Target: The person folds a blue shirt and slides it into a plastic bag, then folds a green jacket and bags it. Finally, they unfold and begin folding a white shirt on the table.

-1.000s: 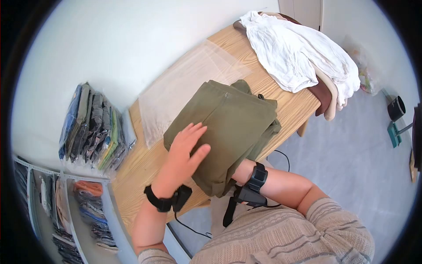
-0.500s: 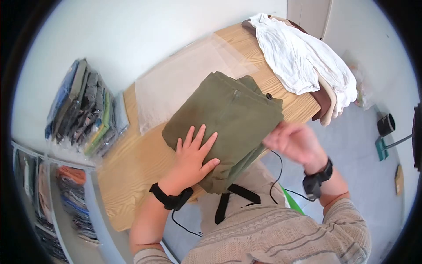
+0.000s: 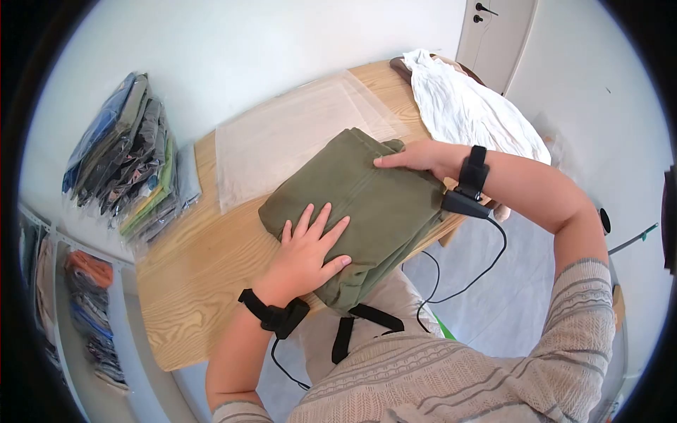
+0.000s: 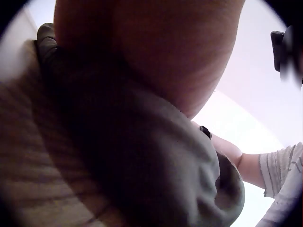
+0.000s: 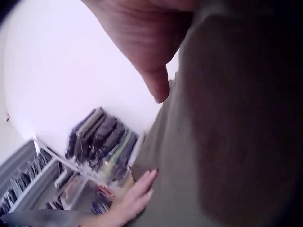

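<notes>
A folded olive-green garment [image 3: 352, 201] lies on the wooden table at its near edge, with loose layers bunched toward the person. My left hand [image 3: 303, 257] rests on its near left part with straight, spread fingers. At the far right edge, my right hand [image 3: 421, 156] grips the garment, thumb on top and fingers hidden behind the cloth. The right wrist view shows that thumb [image 5: 158, 87] at the garment's edge. In the left wrist view, the hand's underside [image 4: 147, 47] covers part of the dark cloth [image 4: 161, 151].
Flat clear plastic bags [image 3: 282, 134] lie along the wall behind the garment. White cloth [image 3: 472, 106] is draped at the table's far right end. Bagged folded clothes [image 3: 123, 155] stand at left, above shelves [image 3: 60, 282] of more clothes. Cables [image 3: 486, 264] hang from the wrist cameras.
My right hand has come out from under the garment's near side, swung right, then reached to its far right edge and taken hold. My left hand has settled flat onto the cloth.
</notes>
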Available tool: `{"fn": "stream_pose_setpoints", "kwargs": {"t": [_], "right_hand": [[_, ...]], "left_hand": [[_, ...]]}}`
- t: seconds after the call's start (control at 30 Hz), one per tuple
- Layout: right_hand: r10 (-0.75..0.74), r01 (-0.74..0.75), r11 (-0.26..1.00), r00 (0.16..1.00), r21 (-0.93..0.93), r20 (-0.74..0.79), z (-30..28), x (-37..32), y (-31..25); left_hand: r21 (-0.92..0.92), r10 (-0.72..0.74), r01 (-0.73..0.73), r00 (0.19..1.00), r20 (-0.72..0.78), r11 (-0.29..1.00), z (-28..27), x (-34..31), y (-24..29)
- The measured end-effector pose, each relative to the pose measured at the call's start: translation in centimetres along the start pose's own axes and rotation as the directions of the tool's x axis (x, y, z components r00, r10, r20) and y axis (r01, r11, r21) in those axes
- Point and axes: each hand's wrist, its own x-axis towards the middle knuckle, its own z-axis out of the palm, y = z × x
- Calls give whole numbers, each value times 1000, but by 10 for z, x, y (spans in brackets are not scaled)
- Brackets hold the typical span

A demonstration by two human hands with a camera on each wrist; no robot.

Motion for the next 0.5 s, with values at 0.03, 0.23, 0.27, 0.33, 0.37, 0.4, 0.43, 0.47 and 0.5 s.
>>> {"fn": "stream_pose_setpoints", "kwargs": {"t": [0.03,0.23,0.27,0.33,0.37,0.4,0.43,0.47,0.5], "right_hand": [[-18,14,993,999,-114,-36,7,-2,-2],[-574,276,759,711,-590,-406,32,-16,22],[-553,323,792,739,-518,-385,29,-21,22],[-531,360,821,766,-443,-362,27,-27,24],[-481,356,865,790,-354,-381,26,-26,28],[-430,349,900,812,-262,-394,23,-24,33],[-433,351,898,812,-266,-392,20,-17,41],[-382,371,922,835,-105,-396,17,-9,52],[-327,377,924,862,60,-386,16,-4,59]], "left_hand": [[-27,-7,6,1000,-1,1000,0,0,-1],[-95,11,-20,995,-96,995,0,-2,-5],[-106,18,-30,994,-107,994,-1,-3,-4],[-50,18,-27,987,-160,998,-5,-5,4],[15,21,-18,977,-211,1000,-9,-6,9],[13,20,-18,976,-215,1000,-16,-9,19],[60,154,-144,960,-232,988,-23,-13,33],[105,284,-266,929,-239,958,-24,-17,45],[99,277,-260,931,-238,960,-19,-20,55]]}}
